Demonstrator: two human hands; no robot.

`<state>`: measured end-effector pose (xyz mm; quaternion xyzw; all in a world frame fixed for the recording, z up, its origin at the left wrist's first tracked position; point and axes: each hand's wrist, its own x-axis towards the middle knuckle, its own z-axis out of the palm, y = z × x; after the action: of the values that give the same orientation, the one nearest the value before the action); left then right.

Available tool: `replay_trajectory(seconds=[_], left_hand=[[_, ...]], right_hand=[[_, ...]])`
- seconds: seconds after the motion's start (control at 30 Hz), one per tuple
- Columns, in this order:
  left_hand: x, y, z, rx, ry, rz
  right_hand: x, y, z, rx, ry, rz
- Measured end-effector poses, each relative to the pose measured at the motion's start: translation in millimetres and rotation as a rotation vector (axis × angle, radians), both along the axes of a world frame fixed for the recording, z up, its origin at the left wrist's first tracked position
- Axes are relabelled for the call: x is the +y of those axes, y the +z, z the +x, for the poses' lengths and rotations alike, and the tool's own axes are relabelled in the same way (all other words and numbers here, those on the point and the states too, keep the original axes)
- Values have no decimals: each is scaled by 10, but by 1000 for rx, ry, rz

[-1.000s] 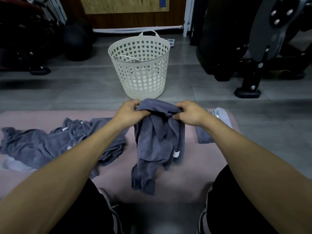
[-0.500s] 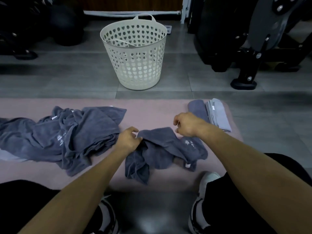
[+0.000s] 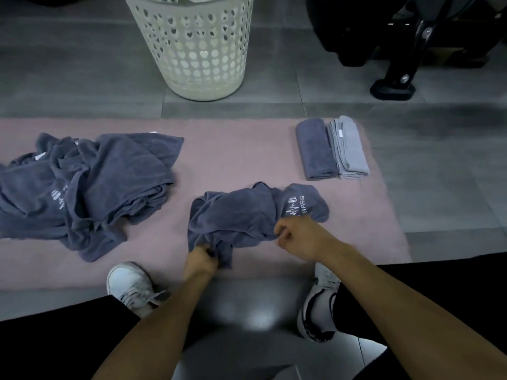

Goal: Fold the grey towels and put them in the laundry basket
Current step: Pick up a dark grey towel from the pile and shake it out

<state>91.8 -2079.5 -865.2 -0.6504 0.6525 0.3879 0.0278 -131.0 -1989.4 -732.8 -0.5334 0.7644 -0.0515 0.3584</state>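
A crumpled dark grey towel [image 3: 247,212] with a white logo lies on the pink mat [image 3: 233,154] in front of me. My left hand [image 3: 200,260] grips its near left corner. At the towel's near right edge my right hand [image 3: 297,237] has its fingers curled on the cloth. The white perforated laundry basket [image 3: 192,50] stands on the floor beyond the mat. A heap of several unfolded grey towels [image 3: 82,187] lies on the mat's left side. Folded towels [image 3: 332,149], one dark and lighter ones, rest at the mat's right.
My white shoes [image 3: 131,286] sit at the mat's near edge, one on each side of my arms. Black gym equipment with a foot [image 3: 392,89] stands on the grey tiles at the back right.
The towel went from held up in the air to lying on the mat. Both hands slid toward me to its near edge, and my view tilted down.
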Motion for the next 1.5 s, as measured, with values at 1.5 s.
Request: replay_trajectory(seconds=[1.5], left_hand=[[-88, 1388, -549, 574, 105, 124]], right_hand=[[51, 304, 79, 37, -58, -337]])
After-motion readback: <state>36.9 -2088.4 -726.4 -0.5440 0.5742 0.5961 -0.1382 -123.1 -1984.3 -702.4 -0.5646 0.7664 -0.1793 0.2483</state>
